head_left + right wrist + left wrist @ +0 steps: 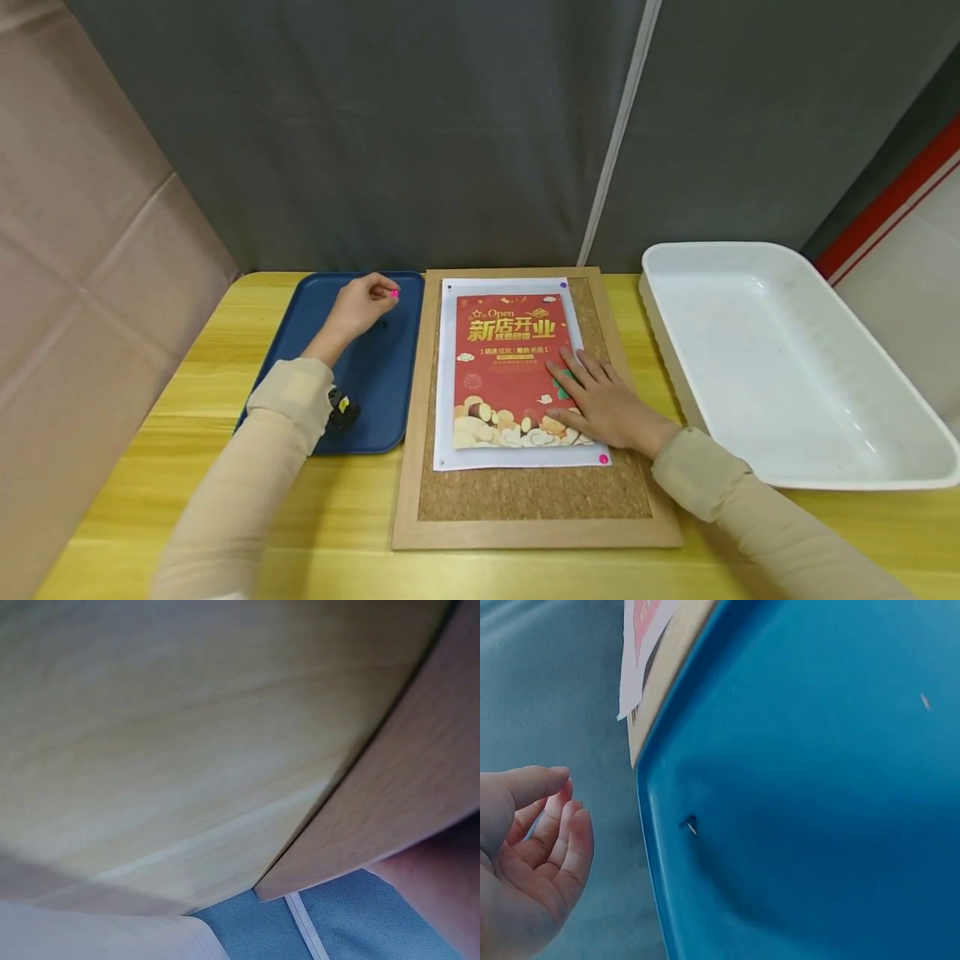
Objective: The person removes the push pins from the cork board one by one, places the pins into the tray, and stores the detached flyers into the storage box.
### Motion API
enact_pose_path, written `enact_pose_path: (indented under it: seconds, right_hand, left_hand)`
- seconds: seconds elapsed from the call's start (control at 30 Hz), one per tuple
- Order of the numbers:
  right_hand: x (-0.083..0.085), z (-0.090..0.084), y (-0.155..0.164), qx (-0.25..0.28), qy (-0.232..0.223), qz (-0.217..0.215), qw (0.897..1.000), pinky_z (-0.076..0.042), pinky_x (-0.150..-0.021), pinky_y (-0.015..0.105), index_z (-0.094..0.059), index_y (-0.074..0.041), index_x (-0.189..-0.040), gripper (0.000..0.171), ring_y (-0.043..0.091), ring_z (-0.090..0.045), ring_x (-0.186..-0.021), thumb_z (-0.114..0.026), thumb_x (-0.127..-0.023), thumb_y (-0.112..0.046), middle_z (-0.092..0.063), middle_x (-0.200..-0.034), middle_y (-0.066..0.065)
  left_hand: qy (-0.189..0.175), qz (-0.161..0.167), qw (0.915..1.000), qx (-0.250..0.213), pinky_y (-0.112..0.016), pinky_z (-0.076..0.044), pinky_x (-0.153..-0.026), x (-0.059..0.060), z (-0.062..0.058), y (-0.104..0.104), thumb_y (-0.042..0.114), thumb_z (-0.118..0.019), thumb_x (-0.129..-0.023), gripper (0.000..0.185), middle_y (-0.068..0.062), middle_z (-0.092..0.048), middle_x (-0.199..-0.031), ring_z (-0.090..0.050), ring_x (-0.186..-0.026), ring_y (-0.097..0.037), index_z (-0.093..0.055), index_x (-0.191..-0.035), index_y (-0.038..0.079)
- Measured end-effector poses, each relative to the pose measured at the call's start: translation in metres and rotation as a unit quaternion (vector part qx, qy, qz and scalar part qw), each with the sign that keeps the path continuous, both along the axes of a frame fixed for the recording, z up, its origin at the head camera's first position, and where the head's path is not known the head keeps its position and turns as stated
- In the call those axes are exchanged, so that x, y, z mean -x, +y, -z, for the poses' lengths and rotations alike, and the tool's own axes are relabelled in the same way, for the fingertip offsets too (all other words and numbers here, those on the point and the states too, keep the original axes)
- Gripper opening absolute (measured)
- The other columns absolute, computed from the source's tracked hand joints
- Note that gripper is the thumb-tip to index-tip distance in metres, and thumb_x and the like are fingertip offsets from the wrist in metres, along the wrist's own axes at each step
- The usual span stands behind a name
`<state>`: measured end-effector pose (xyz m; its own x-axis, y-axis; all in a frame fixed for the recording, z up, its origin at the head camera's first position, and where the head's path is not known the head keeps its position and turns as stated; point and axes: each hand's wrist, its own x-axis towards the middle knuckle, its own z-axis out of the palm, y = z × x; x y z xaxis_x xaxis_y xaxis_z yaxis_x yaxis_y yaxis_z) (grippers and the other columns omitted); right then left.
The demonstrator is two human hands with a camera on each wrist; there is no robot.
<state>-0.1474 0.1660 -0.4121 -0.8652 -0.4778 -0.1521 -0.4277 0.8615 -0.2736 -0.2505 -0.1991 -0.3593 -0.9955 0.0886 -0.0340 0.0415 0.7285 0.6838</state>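
Observation:
My left hand (357,308) is raised over the far end of the blue tray (375,375), its thumb and fingertips pinching a small pink push pin (395,293). In the left wrist view the pin is hidden behind the fingers (551,780). My right hand (609,407) rests flat, fingers spread, on the right side of a red poster (510,379). The poster lies over a white sheet (446,400) on a wood-framed cork board (532,498). A purple pin (563,285) sits at the sheet's upper right corner, a pink pin (603,459) at its lower right.
A small dark pin (691,824) lies on the tray near its edge. Nearer, beside the left sleeve, is a black object with a yellow mark (342,410). A deep white bin (780,358) stands right of the board. Grey curtain (420,142) hangs behind the table.

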Motion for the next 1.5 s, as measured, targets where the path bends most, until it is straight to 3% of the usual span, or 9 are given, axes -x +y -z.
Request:
enact_pose_path:
  seconds: [0.53,0.87,1.5]
  right_hand:
    - [0.0,0.004,0.001,0.002,0.007,-0.001,1.0,-0.009,-0.118,0.061,-0.024,-0.013,-0.152,0.079,0.042,-0.01,-0.147,-0.051,-0.091,-0.056,-0.013,-0.161,0.015]
    - [0.0,0.004,0.001,0.004,0.009,-0.002,1.0,-0.009,-0.118,0.061,-0.026,-0.014,-0.152,0.079,0.041,-0.011,-0.148,-0.05,-0.091,-0.057,-0.013,-0.161,0.015]
    - [-0.001,0.004,0.001,0.001,0.008,0.002,1.0,-0.008,-0.118,0.061,-0.026,-0.014,-0.152,0.079,0.041,-0.01,-0.148,-0.052,-0.09,-0.056,-0.014,-0.161,0.015]
  left_hand:
    - [0.006,-0.033,0.9989,0.033,-0.045,-0.049,-0.09,-0.001,0.015,-0.034,0.013,-0.057,-0.094,0.026,-0.024,-0.064,-0.113,-0.061,-0.103,-0.035,-0.06,-0.115,-0.003]
    - [-0.041,-0.039,0.9975,0.044,-0.043,-0.049,-0.089,-0.001,0.023,-0.04,0.017,-0.055,-0.097,0.027,-0.023,-0.063,-0.112,-0.059,-0.098,-0.031,-0.058,-0.116,-0.002]
    - [-0.054,0.003,0.9964,0.065,-0.043,-0.048,-0.087,0.001,0.035,-0.038,0.014,-0.057,-0.095,0.027,-0.022,-0.064,-0.108,-0.06,-0.097,-0.032,-0.061,-0.115,-0.003]
